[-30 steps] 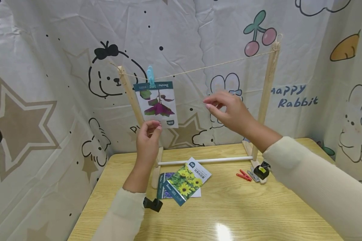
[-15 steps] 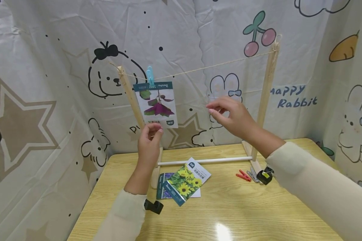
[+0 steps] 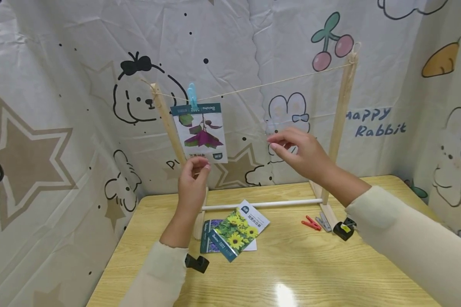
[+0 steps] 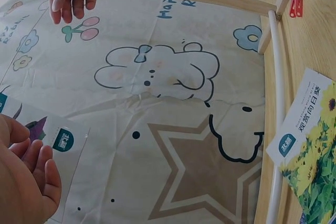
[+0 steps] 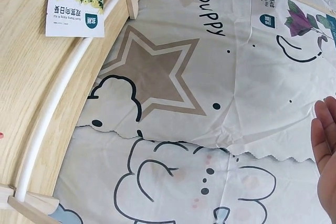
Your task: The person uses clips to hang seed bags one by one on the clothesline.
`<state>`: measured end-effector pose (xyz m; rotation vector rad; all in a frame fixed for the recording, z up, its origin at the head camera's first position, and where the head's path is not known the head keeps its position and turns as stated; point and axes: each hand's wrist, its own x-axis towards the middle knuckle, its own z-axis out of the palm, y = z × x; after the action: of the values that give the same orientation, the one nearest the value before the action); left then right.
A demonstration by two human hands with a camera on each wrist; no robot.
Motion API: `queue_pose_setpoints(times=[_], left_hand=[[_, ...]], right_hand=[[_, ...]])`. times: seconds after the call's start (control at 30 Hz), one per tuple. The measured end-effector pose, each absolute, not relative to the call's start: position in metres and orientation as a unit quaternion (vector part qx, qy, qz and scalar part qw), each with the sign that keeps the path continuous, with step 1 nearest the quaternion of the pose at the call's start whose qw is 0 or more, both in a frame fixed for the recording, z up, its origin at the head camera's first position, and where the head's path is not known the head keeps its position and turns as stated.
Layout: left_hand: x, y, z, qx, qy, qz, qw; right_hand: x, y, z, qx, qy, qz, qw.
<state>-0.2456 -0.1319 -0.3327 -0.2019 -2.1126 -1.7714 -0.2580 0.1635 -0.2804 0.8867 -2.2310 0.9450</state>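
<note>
A seed packet (image 3: 204, 132) with a purple leaf picture hangs upside down from a twine line (image 3: 261, 86), held by a light blue clothespin (image 3: 192, 96). My left hand (image 3: 191, 184) is at its lower left corner, fingers loosely bent and overlapping the packet in the head view; the left wrist view shows a gap between thumb and fingers (image 4: 39, 166). My right hand (image 3: 305, 153) hovers in the air below the line, well right of the packet. Its fingers are relaxed, with nothing between them.
Wooden posts (image 3: 342, 111) carry the line, joined below by a white rod (image 3: 280, 204). On the table (image 3: 276, 273) a yellow-flower packet (image 3: 236, 232) overlaps a purple-flower packet (image 3: 212, 246). Red clothespins (image 3: 311, 224) and grey clothespins (image 3: 323, 222) lie by the right foot. A printed curtain hangs behind.
My right hand has drifted right and down, away from the hanging packet. The left hand has shifted slightly down and right. The packet and clothespin stay on the line.
</note>
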Motion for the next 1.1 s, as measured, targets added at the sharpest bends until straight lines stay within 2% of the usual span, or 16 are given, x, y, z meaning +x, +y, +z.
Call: queue_pose_setpoints(times=[1.1], left_hand=[[-0.248, -0.129, -0.351, -0.063, -0.764, -0.620, 0.166]], right_hand=[[-0.249, 0.180, -0.322, 0.283, -0.845, 0.370, 0.262]])
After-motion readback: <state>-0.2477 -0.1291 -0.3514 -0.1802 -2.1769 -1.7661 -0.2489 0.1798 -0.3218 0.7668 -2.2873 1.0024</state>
